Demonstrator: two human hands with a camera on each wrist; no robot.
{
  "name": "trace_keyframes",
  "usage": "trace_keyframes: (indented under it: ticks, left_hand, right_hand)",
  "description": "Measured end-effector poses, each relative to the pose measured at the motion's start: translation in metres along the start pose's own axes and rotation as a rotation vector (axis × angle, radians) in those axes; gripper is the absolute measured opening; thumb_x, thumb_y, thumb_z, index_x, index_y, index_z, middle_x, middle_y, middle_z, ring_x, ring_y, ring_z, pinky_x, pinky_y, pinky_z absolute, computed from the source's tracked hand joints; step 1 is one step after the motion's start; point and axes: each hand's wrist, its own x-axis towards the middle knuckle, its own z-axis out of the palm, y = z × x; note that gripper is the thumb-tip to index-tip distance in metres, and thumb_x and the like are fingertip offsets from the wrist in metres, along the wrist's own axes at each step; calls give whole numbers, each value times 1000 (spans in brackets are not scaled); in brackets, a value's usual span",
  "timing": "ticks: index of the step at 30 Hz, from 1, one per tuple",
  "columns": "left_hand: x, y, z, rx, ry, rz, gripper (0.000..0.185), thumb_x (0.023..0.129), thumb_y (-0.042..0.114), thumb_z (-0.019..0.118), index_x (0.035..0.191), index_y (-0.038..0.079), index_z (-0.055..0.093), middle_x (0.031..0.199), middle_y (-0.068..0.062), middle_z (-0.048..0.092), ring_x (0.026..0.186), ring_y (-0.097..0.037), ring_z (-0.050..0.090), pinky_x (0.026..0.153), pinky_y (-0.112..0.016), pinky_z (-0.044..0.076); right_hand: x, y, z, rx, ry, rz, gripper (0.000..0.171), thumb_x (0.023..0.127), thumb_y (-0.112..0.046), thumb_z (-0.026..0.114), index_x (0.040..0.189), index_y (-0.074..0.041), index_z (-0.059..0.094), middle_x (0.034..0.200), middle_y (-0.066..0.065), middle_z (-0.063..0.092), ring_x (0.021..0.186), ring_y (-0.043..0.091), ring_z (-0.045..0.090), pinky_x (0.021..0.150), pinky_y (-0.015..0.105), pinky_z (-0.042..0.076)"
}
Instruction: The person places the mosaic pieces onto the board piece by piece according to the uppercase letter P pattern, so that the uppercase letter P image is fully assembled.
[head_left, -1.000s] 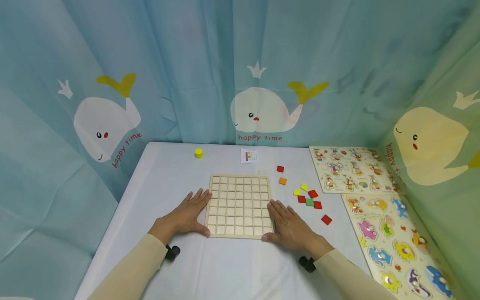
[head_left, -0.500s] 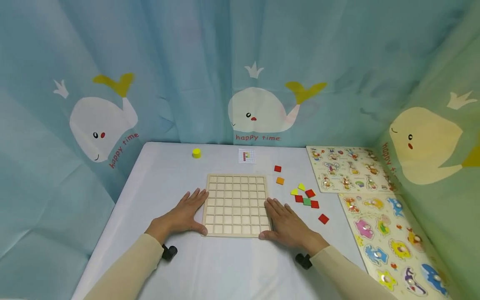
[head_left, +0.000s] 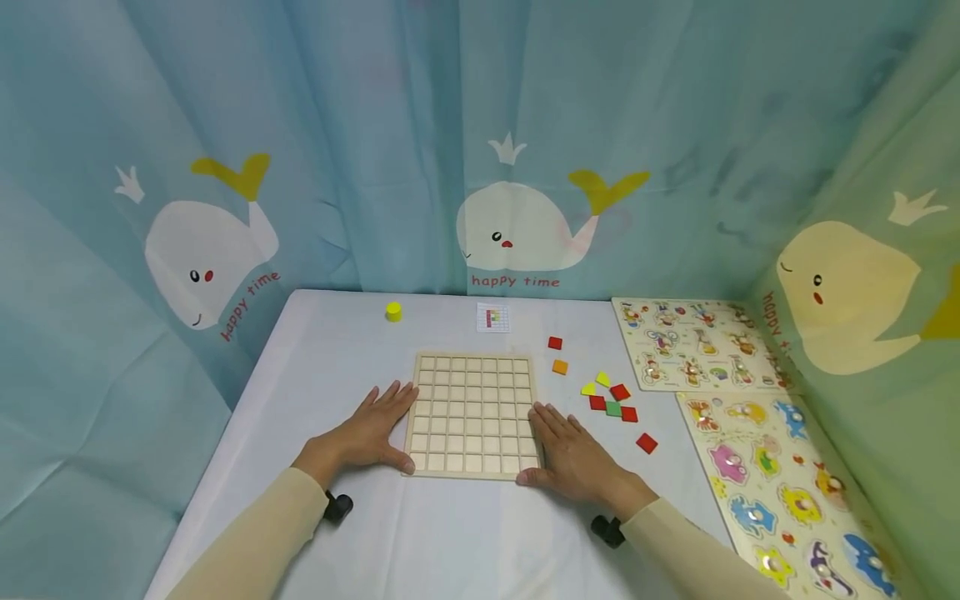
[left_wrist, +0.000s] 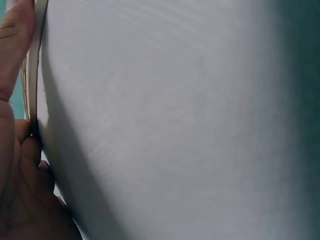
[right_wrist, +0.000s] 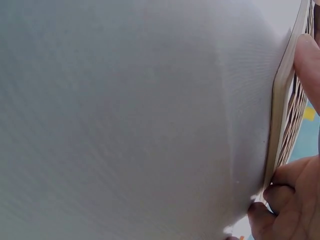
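A square wooden grid board (head_left: 474, 413) with rows of bare square cells lies flat on the white table. My left hand (head_left: 367, 435) rests along its left side, fingers stretched out and the thumb at the near left corner. On the opposite side lies my right hand (head_left: 576, 460), its fingertips at the right edge and the thumb by the near right corner. The left wrist view catches the thumb and fingers (left_wrist: 30, 150) against the board's edge. In the right wrist view, the thumb (right_wrist: 307, 62) touches the frame, with fingers curving at the side.
Several loose tiles, such as a red square (head_left: 647, 443), a green square (head_left: 613, 408) and an orange square (head_left: 560, 367), lie right of the board. Beyond it are a small printed grid card (head_left: 492, 317) and a yellow cylinder (head_left: 393, 312). Two picture puzzles (head_left: 750, 462) line the right side.
The head view has shifted slightly. Both hands keep the same places at the board's sides, and the tiles have not moved.
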Motion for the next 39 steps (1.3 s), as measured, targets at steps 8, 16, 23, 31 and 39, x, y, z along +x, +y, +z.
trace_keyframes:
  ticks: [8,16,23,31,39]
  left_hand:
    - [0,-1,2,-54,-1,-9,137,70,57,92,170,6,14,178,-13,11,166,-34,1,134,-54,-7]
    - [0,-1,5,-56,9,-44,137,68,57,93,170,8,15,178,-10,12,166,-31,1,135,-52,-7]
    - [4,-1,3,-43,-2,-30,135,70,55,94,170,9,15,178,-8,11,166,-30,1,135,-53,-7]
    - [4,0,2,-54,3,-49,135,68,52,95,170,9,17,178,-9,13,166,-31,1,135,-52,-8]
    - [2,0,4,-59,9,-48,135,69,52,95,170,9,17,178,-9,13,166,-31,1,135,-52,-7]
  right_hand:
    - [0,1,2,18,19,-7,107,90,-64,73,162,4,33,171,21,31,160,41,27,128,65,27]
    - [3,3,1,44,12,-12,107,88,-63,76,162,3,35,170,21,33,159,41,29,128,64,28]
    - [4,9,-4,119,7,25,103,85,-58,80,161,-1,39,170,18,36,159,40,30,128,59,31]
    - [3,9,-3,118,46,-5,95,88,-52,81,159,-1,44,168,18,39,155,41,35,126,61,34]
    - [-1,20,-12,247,114,94,87,91,-47,80,160,-8,45,169,15,38,154,41,37,122,63,39]
